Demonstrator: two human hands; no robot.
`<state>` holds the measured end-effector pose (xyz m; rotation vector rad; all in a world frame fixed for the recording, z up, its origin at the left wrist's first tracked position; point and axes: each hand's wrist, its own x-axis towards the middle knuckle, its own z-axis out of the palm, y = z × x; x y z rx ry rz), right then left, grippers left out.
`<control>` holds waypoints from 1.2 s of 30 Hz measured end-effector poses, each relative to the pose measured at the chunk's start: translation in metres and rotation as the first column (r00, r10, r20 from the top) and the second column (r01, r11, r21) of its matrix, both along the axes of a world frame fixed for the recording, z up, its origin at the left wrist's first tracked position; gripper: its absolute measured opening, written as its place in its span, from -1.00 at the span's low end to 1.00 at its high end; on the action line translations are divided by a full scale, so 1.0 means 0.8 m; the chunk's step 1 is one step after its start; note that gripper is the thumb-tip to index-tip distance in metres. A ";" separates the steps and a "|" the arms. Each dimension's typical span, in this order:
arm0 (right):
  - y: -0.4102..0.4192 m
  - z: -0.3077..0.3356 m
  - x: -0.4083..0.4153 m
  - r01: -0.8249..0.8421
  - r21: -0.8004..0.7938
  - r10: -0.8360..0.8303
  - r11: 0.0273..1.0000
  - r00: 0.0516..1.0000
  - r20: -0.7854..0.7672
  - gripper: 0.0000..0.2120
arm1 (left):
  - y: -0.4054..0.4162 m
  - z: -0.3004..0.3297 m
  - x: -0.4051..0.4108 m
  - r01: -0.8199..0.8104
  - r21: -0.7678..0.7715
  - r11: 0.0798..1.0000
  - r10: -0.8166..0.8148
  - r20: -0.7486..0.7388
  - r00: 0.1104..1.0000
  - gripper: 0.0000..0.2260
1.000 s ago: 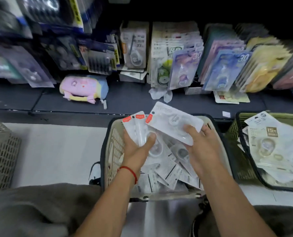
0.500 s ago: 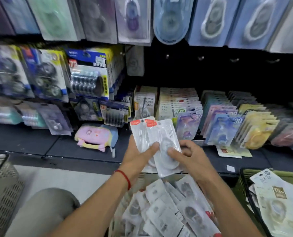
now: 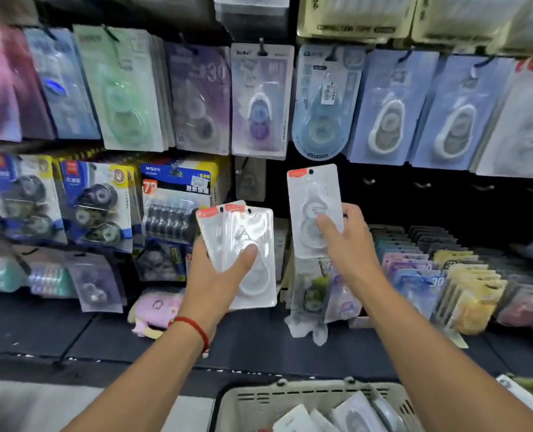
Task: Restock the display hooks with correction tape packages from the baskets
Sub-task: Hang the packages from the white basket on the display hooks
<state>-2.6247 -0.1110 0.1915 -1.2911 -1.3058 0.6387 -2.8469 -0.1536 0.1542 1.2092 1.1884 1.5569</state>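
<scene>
A big dark display wall (image 3: pixel 446 207) fills most of the view, and rows of packs hang on it. The top row has blue packs (image 3: pixel 386 110), a purple pack (image 3: pixel 260 101) and a green pack (image 3: pixel 125 88). Lower down on the left hang dark blue and yellow packs (image 3: pixel 94 201). To the right of the hands is a dark gap with bare hooks (image 3: pixel 421 184) sticking out. Under the wall is a dark shelf (image 3: pixel 41 325), and more packs stand on it in rows on the right, some yellow (image 3: pixel 474 294). A small pink soft thing (image 3: pixel 154 310) lies on the shelf near the middle. At the bottom is a pale basket (image 3: pixel 290 397) with more white packs inside. The left hand (image 3: pixel 218 275) has a red string (image 3: pixel 193 328) round its wrist. Its grip is closed on a small stack of correction tape packs (image 3: pixel 243 244), thumb on the front, held up in front of the shelf. The right hand (image 3: pixel 349 241) is a bit higher and off to the side. Its grip pinches one correction tape pack (image 3: pixel 313 201), standing upright with its red corner at the top, just in front of the dark gap. The two hands are apart and do not touch.
</scene>
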 end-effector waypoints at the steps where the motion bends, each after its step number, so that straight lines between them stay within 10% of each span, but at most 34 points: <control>1: 0.005 0.000 0.000 0.022 -0.003 -0.022 1.000 1.000 0.006 -0.76 | -0.001 -0.002 -0.002 -0.021 -0.004 1.000 0.021 0.025 0.999 -0.38; 20: 0.058 -0.028 0.016 0.105 0.054 -0.111 0.993 0.985 0.134 -0.72 | 0.023 -0.018 0.042 -0.137 0.033 0.990 0.133 0.088 0.987 -0.40; 36: -0.033 -0.053 -0.013 -0.401 -0.190 0.427 0.896 0.896 0.124 -0.61 | 0.017 -0.028 0.053 0.094 -0.002 0.996 -0.090 0.253 0.963 -0.35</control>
